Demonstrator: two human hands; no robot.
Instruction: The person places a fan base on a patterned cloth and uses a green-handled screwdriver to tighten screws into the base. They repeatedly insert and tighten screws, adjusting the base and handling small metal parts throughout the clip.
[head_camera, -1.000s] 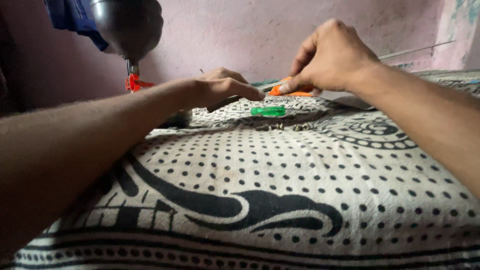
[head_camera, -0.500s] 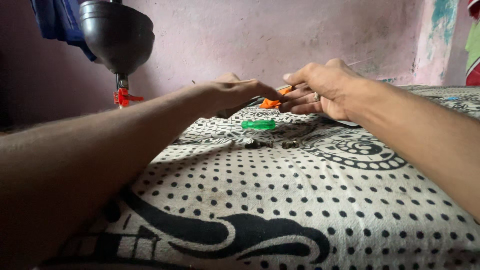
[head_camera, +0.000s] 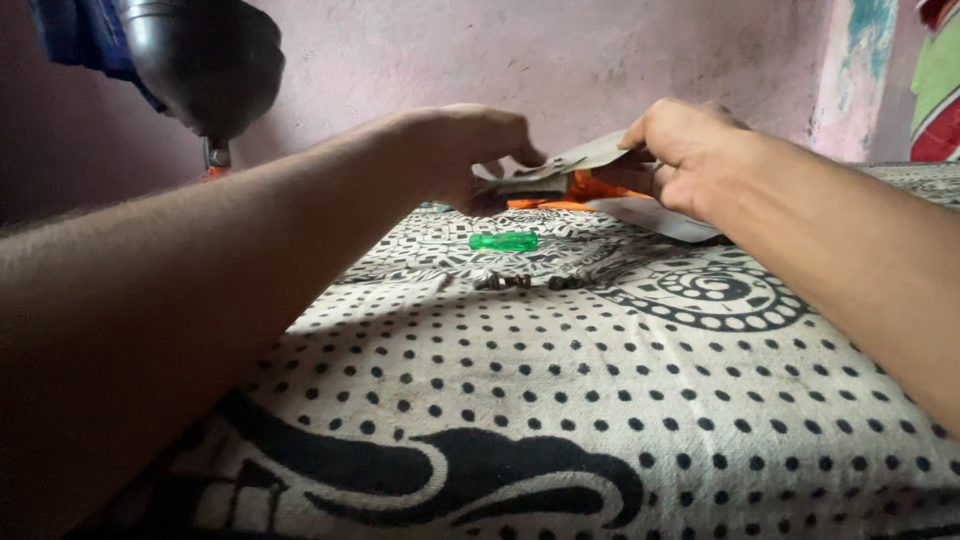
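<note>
A cloth (head_camera: 620, 400) printed with black dots and swirling black shapes on a pale ground covers the bed across the lower and middle frame. Behind it a rough pink wall (head_camera: 560, 60) fills the top.

At the upper left hangs a dark rounded metal housing (head_camera: 205, 60) with blue fabric (head_camera: 70, 40) behind it. A small green screwdriver handle (head_camera: 503, 241) lies on the cloth at centre, and just below it sits a row of small dark screws (head_camera: 530, 282). Striped red and green fabric (head_camera: 938, 90) shows at the upper right edge.

Above centre, the left hand (head_camera: 465, 145) and the right hand (head_camera: 685, 150) both grasp a flat grey metal piece (head_camera: 565, 165), lifted off the cloth, one at each end. An orange tool (head_camera: 590, 192) lies beneath it, mostly covered. A pale flat sheet (head_camera: 665, 218) rests under the right hand.

The left forearm blocks the left side of the bed. The metal piece's full shape cannot be made out.
</note>
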